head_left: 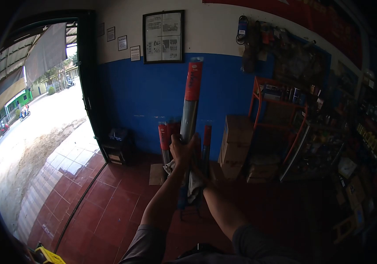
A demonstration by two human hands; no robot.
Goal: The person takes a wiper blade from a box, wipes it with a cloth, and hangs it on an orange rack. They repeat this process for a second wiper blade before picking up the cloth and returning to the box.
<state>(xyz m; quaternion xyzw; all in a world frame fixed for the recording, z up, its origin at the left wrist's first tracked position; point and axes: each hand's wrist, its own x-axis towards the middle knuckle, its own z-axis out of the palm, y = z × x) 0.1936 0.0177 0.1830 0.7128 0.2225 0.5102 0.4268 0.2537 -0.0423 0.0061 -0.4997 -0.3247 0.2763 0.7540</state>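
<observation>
A long grey metal tube with a red label under clear plastic stands nearly upright in front of me. My left hand is wrapped round its lower part. Close beside it, my right hand is in shadow and closed on a grey rag against the tube; its fingers are partly hidden. Part of the cloth also shows left of my left wrist. Behind my hands, similar red-labelled tubes stand upright, with another tube to the right. The lower end of the held tube is hidden.
Cardboard boxes are stacked against the blue wall. An orange shelf rack with goods stands to the right. On the left, an open doorway leads outside. Red tiles cover the floor, and a dark box stands by the door.
</observation>
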